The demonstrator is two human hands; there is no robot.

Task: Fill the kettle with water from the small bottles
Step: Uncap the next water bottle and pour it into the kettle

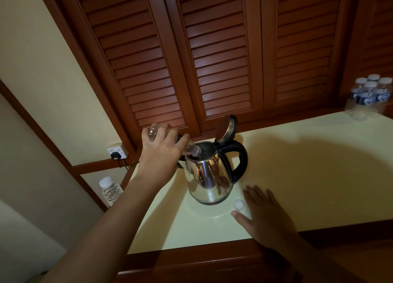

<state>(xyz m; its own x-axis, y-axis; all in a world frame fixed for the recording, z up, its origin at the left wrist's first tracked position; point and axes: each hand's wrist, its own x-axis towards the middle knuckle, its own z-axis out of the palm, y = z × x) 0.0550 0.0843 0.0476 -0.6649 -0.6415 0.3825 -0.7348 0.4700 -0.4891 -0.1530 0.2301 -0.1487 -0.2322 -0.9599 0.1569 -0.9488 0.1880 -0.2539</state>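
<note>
Clear plastic small bottle (110, 190), capped and full, stands far left. Left hand (161, 153) wraps the tipped bottle (192, 150), its neck down in the steel kettle (209, 176), lid (226, 128) up, on the cream counter (297, 165). Bottle seems nearly drained, so the fill is partway and more bottles are likely needed. White cap (238, 204) lies by the kettle base. Right hand (268, 216) lies flat, fingers spread, holding nothing. Bottle pack (368, 97) sits far right.

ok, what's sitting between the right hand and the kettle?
Between right hand and kettle: one loose white cap on the counter, head view.
</note>
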